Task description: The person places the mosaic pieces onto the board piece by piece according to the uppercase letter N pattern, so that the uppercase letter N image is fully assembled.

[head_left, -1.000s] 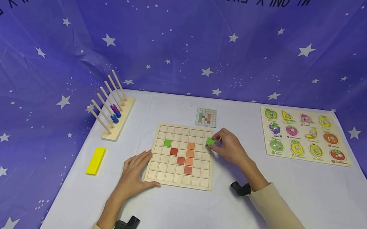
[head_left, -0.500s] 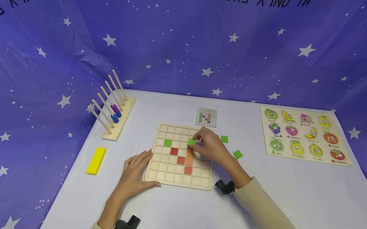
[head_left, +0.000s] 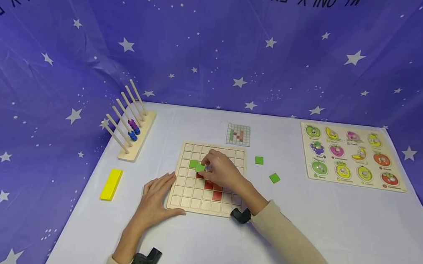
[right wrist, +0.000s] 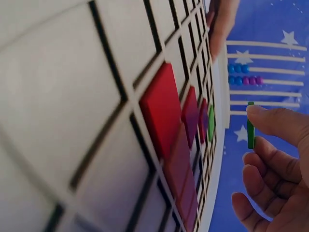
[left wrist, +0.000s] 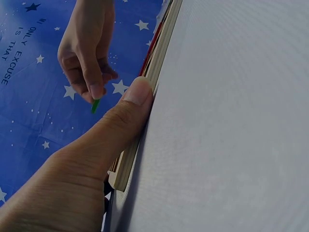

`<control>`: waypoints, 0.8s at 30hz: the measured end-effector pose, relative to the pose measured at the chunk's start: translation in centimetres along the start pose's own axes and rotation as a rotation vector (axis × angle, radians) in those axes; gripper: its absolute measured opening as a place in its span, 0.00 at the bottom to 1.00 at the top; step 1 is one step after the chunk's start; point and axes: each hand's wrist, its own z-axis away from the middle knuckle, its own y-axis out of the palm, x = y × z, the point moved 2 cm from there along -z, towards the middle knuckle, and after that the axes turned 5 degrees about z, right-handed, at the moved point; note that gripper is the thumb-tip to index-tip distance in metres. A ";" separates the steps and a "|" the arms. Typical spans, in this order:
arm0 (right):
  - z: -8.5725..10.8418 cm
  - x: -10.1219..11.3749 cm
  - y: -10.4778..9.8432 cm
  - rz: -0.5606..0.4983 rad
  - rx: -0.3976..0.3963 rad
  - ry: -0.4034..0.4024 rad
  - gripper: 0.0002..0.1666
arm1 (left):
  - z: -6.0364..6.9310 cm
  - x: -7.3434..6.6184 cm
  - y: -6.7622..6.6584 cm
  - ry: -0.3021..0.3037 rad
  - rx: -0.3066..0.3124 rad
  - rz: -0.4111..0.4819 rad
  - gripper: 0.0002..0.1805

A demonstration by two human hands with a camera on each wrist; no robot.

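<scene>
My right hand pinches a green tile between thumb and fingertips, just above the wooden grid board. In the right wrist view this green tile stands on edge, apart from the board. Another green tile lies in a cell just beside it. Red tiles run diagonally across the board; the orange tiles are mostly hidden under my right hand in the head view. My left hand rests at the board's near left corner, its thumb against the front edge.
Two loose green tiles lie right of the board. Behind it is a small pattern card. A peg stand with beads and a yellow block stand left; a fruit puzzle lies at the far right.
My right hand has carried the green tile leftward from the board's right edge to near the green tile in the grid, uncovering two loose green tiles. The left hand stays put.
</scene>
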 end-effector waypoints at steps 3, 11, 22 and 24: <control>-0.5 0.4 0.7 0.016 0.006 -0.023 0.17 | 0.0 -0.1 -0.1 0.005 -0.003 -0.006 0.62; -1.4 0.6 2.4 0.084 0.025 -0.063 0.17 | 0.0 -0.1 -0.2 -0.002 0.008 -0.004 0.62; -1.9 0.5 3.2 0.102 0.045 -0.071 0.16 | 0.0 -0.2 -0.2 0.009 -0.002 -0.011 0.62; -1.9 0.5 3.3 0.105 0.051 -0.068 0.16 | 0.0 -0.2 -0.2 0.011 -0.001 -0.011 0.62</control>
